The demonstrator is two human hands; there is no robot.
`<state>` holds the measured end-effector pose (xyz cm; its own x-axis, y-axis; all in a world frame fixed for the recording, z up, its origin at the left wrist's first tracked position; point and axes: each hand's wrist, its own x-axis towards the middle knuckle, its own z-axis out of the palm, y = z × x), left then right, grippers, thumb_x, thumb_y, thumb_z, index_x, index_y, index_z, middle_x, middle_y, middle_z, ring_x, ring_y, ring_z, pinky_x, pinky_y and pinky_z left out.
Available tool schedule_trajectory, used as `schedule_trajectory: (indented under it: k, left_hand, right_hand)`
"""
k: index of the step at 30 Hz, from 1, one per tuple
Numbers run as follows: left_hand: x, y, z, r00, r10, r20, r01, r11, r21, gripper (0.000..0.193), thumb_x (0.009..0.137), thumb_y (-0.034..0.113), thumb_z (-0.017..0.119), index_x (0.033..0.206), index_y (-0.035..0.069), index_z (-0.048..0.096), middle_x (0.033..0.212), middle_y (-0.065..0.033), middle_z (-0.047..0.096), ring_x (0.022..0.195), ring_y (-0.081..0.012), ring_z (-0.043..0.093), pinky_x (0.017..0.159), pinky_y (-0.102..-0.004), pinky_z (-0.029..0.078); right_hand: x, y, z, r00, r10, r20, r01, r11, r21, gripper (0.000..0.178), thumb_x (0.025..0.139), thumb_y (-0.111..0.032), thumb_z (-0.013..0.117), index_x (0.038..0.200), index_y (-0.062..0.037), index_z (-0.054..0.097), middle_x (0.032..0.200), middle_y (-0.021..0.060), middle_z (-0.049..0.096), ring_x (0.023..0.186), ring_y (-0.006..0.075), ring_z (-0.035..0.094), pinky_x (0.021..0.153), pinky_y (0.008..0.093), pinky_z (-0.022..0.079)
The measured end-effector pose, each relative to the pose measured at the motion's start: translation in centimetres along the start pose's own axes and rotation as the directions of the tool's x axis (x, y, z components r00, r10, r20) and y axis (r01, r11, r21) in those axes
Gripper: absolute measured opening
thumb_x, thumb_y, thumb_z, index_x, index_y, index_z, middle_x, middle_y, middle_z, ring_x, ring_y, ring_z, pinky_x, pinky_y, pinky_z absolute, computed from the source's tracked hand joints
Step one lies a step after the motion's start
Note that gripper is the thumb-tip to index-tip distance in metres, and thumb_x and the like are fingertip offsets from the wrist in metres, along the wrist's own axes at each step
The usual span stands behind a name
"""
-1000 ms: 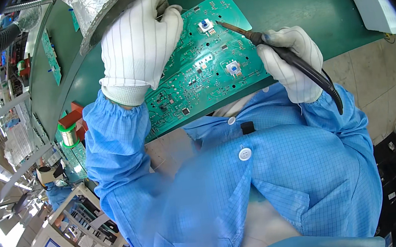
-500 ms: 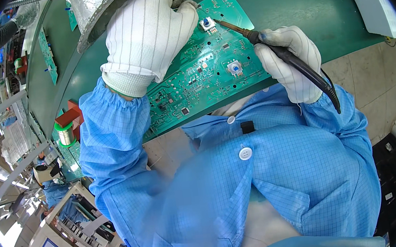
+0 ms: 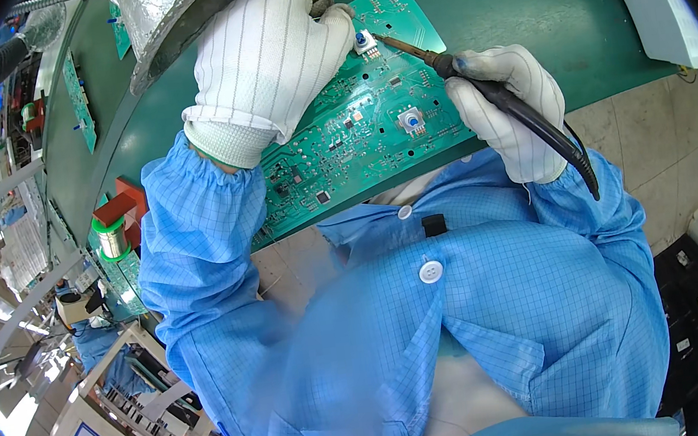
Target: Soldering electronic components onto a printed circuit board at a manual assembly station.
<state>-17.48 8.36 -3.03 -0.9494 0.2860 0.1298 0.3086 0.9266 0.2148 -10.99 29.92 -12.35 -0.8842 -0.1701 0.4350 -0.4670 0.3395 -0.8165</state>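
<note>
A green circuit board (image 3: 343,163) lies on the green bench mat, carrying small parts and two white square components with blue centres. In its white striped glove, my right hand (image 3: 516,100) grips a soldering iron (image 3: 501,99) by the black handle. The iron's tip points left, close to the upper white component (image 3: 364,41); whether they touch I cannot tell. My left hand (image 3: 271,59), gloved too, is closed over the board's upper left part, thumb and finger pinched beside that component. What the pinch holds is too small or hidden. The lower white component (image 3: 411,121) sits uncovered.
A foil-wrapped hood (image 3: 168,23) hangs at the upper left, close to my left hand. A solder wire spool (image 3: 113,238) on a red stand is left of my sleeve. Another narrow board (image 3: 79,102) lies far left. A pale blue-white box (image 3: 664,1) stands at right.
My left hand has shifted slightly right, its fingertips now nearer the upper white component. The iron has moved a touch left and stays in my right hand.
</note>
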Motion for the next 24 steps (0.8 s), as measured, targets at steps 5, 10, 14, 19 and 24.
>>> schedule_trajectory:
  k: [5, 10, 14, 19, 24]
  left_hand:
    - [0.3, -0.4, 0.6, 0.999, 0.024, 0.025, -0.024, 1.0, 0.0, 0.017, 0.084, 0.021, 0.064, 0.083, 0.004, 0.064, 0.075, -0.019, 0.065, 0.073, -0.0372, 0.065, 0.067, -0.044, 0.052]
    - [0.5, -0.5, 1.0, 0.999, 0.012, 0.031, -0.012, 1.0, -0.007, 0.018, 0.085, 0.021, 0.063, 0.08, 0.004, 0.063, 0.072, -0.0178, 0.063, 0.071, -0.0366, 0.064, 0.066, -0.0441, 0.052]
    - [0.6, -2.0, 2.5, 0.994, 0.094, 0.047, -0.095, 0.995, 0.029, 0.021, 0.087, 0.028, 0.064, 0.092, 0.008, 0.067, 0.089, -0.0143, 0.067, 0.083, -0.0357, 0.066, 0.071, -0.0429, 0.052]
    - [-0.4, -1.8, 2.1, 0.997, 0.082, -0.014, -0.082, 0.997, -0.013, 0.022, 0.088, 0.028, 0.063, 0.084, 0.006, 0.066, 0.082, -0.0167, 0.064, 0.078, -0.0378, 0.065, 0.069, -0.0468, 0.052]
    - [-0.1, -2.9, 2.8, 0.983, -0.085, 0.165, 0.105, 0.988, -0.113, 0.044, 0.09, 0.044, 0.066, 0.079, 0.002, 0.057, 0.078, -0.0193, 0.059, 0.074, -0.0381, 0.06, 0.068, -0.0459, 0.048]
  right_hand:
    - [0.0, -0.1, -0.2, 1.0, 0.02, 0.013, -0.02, 1.0, 0.0, 0.023, 0.084, -0.006, 0.076, 0.105, -0.0045, 0.065, 0.091, 0.0103, 0.068, 0.074, 0.016, 0.066, 0.067, 0.0297, 0.054]
    - [0.2, 0.2, -0.3, 1.0, 0.015, 0.021, -0.015, 1.0, -0.002, 0.024, 0.084, -0.006, 0.076, 0.106, -0.0046, 0.066, 0.091, 0.0105, 0.069, 0.074, 0.0168, 0.066, 0.067, 0.0297, 0.054]
    - [0.1, 0.4, -0.3, 1.0, -0.026, -0.01, 0.025, 0.999, -0.025, 0.024, 0.084, -0.005, 0.076, 0.106, -0.0041, 0.066, 0.093, 0.0107, 0.069, 0.076, 0.0165, 0.066, 0.068, 0.029, 0.053]
    - [0.0, 0.6, -0.4, 0.996, 0.026, 0.086, -0.048, 0.965, 0.257, 0.023, 0.084, -0.005, 0.076, 0.105, -0.0011, 0.067, 0.095, 0.0128, 0.069, 0.082, 0.0208, 0.068, 0.072, 0.032, 0.053]
    - [0.2, 2.1, 0.8, 0.982, -0.188, -0.025, 0.189, 0.978, 0.084, 0.025, 0.077, -0.004, 0.078, 0.096, -0.0041, 0.064, 0.083, 0.0096, 0.071, 0.067, 0.025, 0.069, 0.06, 0.0342, 0.054]
